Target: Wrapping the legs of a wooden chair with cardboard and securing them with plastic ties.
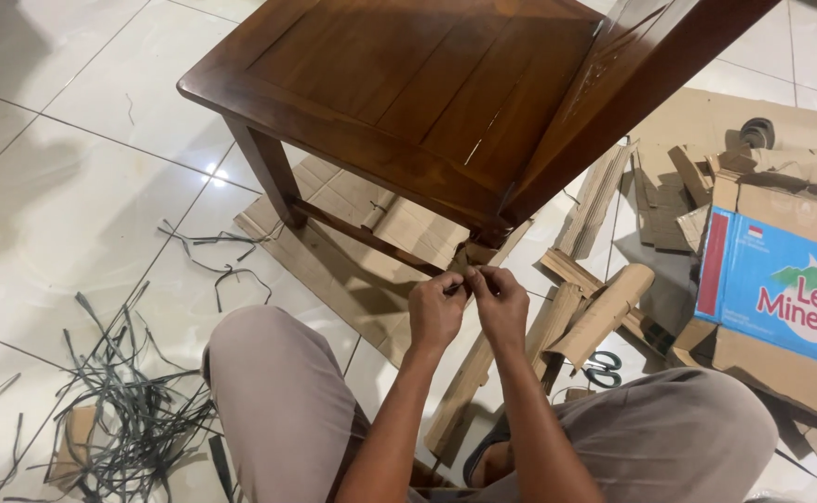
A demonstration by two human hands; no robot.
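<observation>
— Firstly, the hands: where do they stand?

— Both meet at the near front leg of the wooden chair (408, 84), just under the seat corner. The left hand (436, 312) and the right hand (501, 303) sit side by side, knuckles nearly touching, fingertips turned toward the leg.

— And the fingers?

— Those of the left hand are curled tight, pinching a thin dark strip against the cardboard wrap (469, 256) on the leg. Those of the right hand are likewise closed in a pinch at the same spot; whether they grip the strip or the cardboard itself cannot be told from this view.

— The surroundings?

— The chair stands on a flattened cardboard sheet (334, 261) laid over the white tiled floor (64, 205). A tangle of cut grey plastic straps (129, 410) lies to the left of the person's knee. To the right lie cardboard offcuts, a rolled cardboard piece (604, 312), scissors (602, 368) near it, and a blue-sided cardboard box (781, 298).
</observation>
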